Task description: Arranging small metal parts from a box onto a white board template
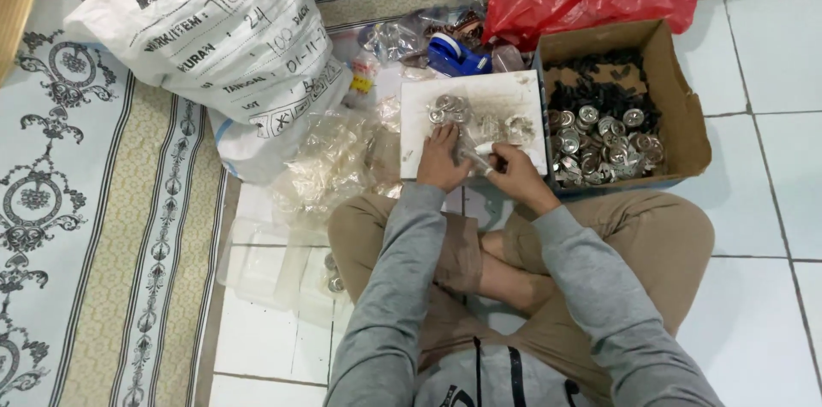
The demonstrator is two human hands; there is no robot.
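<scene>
The left hand (pixel 442 160) and right hand (pixel 512 169) together pinch a small clear plastic bag (pixel 473 153) over the flat white board (pixel 479 120); at three o'clock, a brown cardboard box (pixel 681 107) holds round silver metal parts (pixel 599 146).

A board (pixel 505 99) lies on the floor (pixel 771 116) before my crossed legs, metal rings (pixel 449 107) on it. A cardboard box (pixel 676 99) of rings sits to its right, a heap of plastic bags (pixel 334 163) to its left, a big sack (pixel 223 39) behind those.
</scene>
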